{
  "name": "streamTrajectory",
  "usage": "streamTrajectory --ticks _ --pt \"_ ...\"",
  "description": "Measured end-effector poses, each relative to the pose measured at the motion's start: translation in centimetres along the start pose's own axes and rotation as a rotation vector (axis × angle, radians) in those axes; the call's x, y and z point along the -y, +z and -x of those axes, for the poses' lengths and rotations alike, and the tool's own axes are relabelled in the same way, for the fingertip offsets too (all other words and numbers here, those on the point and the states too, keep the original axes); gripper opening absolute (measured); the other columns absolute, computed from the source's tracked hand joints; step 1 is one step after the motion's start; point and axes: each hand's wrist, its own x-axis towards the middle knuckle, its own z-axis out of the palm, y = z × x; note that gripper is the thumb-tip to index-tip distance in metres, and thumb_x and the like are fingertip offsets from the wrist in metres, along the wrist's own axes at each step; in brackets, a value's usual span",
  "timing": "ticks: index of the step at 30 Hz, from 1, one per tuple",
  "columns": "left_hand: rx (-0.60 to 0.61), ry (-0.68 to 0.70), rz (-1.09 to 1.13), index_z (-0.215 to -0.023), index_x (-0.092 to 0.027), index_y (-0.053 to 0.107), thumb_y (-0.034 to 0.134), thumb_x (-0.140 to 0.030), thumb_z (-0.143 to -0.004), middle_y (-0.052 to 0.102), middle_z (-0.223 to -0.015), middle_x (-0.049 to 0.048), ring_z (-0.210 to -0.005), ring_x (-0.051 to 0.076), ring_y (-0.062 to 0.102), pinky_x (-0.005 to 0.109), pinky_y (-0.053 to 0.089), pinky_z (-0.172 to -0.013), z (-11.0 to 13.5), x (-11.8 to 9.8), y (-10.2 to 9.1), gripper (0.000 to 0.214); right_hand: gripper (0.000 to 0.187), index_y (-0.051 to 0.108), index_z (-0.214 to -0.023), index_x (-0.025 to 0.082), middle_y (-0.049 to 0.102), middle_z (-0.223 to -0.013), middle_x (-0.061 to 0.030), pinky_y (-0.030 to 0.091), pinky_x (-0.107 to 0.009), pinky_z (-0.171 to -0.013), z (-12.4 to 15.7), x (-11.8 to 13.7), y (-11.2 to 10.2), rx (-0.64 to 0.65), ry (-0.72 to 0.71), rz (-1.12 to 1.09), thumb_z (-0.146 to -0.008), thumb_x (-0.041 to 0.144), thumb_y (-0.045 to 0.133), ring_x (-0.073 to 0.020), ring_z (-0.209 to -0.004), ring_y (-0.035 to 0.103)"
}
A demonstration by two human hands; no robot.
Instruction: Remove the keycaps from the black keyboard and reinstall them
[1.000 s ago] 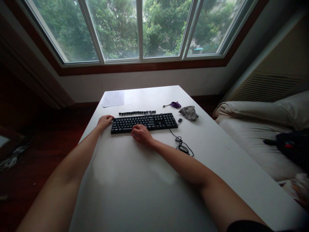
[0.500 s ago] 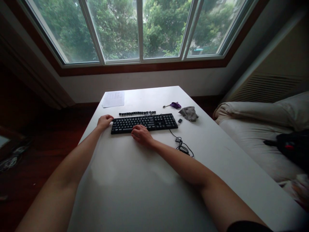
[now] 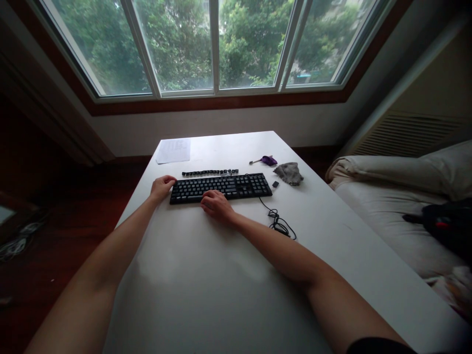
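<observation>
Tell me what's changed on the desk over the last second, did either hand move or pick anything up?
Almost nothing. The left hand edged slightly rightward, closer against the left end of the keyboard. Nothing was taken up or let go. The right hand stays on the keyboard's near edge; the row of loose keycaps, the cable, the grey cloth and the paper lie as before.

Bare arms, l. hand (image 3: 161, 187) & r. hand (image 3: 217, 205); dark sleeve (image 3: 376, 345) on r. arm
</observation>
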Motion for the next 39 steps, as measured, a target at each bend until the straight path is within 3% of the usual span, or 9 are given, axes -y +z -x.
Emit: streamTrajectory --ticks 13,22,30,35,39 --pt "-0.101 -0.023 -0.069 -0.101 -0.021 0.076 0.062 -0.041 -0.082 0.076 -0.101 0.0065 -0.089 0.022 0.067 0.031 0.05 -0.081 0.6 0.4 0.9 0.031 0.01 0.072 -0.097 0.024 0.065 -0.118 -0.0072 0.04 -0.04 -0.099 0.1 -0.1 0.1 -0.001 -0.006 0.015 -0.095 0.029 0.063 -0.0235 -0.11 0.053" --pt "-0.031 -0.138 -0.077 -0.107 -0.021 0.074 0.063 -0.037 -0.08 0.075 -0.098 0.007 -0.087 0.023 0.068 0.032 0.05 -0.078 -0.3 0.1 1.3 0.033 0.01 0.072 -0.097 0.024 0.065 -0.118 -0.0074 0.04 -0.039 -0.098 0.0 -0.1 0.2 -0.006 -0.009 0.012 -0.095 0.028 0.063 -0.0232 -0.11 0.053" --pt "0.135 -0.285 0.189 -0.119 -0.017 0.07 0.074 -0.036 -0.075 0.072 -0.085 0.0056 -0.061 0.015 0.061 0.026 0.047 -0.059 -0.9 -0.4 0.5 0.048 0.011 0.072 -0.097 0.024 0.065 -0.117 -0.0072 0.039 -0.039 -0.098 0.0 0.0 0.3 -0.005 -0.01 0.028 -0.095 0.029 0.063 -0.0229 -0.109 0.053" --pt "0.113 -0.301 0.26 -0.115 -0.015 0.072 0.077 -0.028 -0.069 0.071 -0.081 0.0047 -0.061 0.014 0.06 0.022 0.044 -0.055 -0.6 -0.7 0.7 0.048 0.011 0.072 -0.097 0.023 0.064 -0.116 -0.0072 0.039 -0.039 -0.098 0.0 0.0 0.5 -0.006 -0.013 0.037 -0.095 0.028 0.063 -0.023 -0.109 0.052" --pt "0.074 -0.324 0.314 -0.112 -0.014 0.072 0.07 -0.032 -0.075 0.067 -0.075 0.0027 -0.056 0.012 0.056 0.022 0.042 -0.053 -0.3 -0.7 1.4 0.041 0.01 0.073 -0.097 0.024 0.064 -0.116 -0.0071 0.039 -0.039 -0.097 0.1 -0.1 0.6 -0.009 -0.005 0.032 -0.094 0.029 0.064 -0.0234 -0.108 0.051"
